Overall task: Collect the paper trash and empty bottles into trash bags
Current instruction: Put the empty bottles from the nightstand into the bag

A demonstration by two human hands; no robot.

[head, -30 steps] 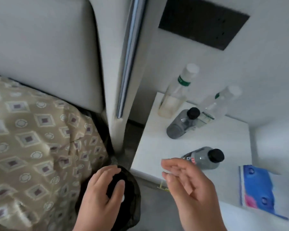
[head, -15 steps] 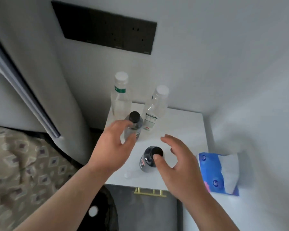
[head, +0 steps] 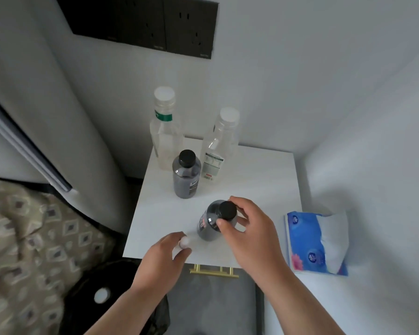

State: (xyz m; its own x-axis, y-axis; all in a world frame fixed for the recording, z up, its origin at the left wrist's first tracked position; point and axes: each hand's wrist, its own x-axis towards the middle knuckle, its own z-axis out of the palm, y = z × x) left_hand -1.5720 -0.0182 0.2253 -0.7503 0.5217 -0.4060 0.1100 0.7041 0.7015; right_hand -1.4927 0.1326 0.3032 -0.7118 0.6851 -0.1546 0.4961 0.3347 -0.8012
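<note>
Four bottles are noted on the white tabletop (head: 264, 180) at frame centre. At its far edge, towards the wall, a tall clear bottle (head: 165, 134) with a white cap and green band stands beside a second clear bottle (head: 218, 146) with a white cap and a printed label. Just in front of them an upright dark bottle (head: 186, 176) with a black cap is recorded.

A near dark bottle (head: 208, 226), also black-capped, is found lower in the frame, close to the front edge of the tabletop. It is gripped by the right hand (head: 252, 230): the fingers (head: 237, 203) are curled round its neck behind the cap and the thumb is laid on its shoulder.

The left hand (head: 163, 256) is seen at the front edge, lower centre. Its fingers are closed together on a small white object (head: 185, 241); what the object is cannot be told.

A black trash bag (head: 82, 308) is seen below the left forearm, at lower left, beside a patterned bed cover (head: 22, 238). A blue tissue pack (head: 310, 240) is noted at right, and a black socket panel (head: 143, 22) on the wall at top
</note>
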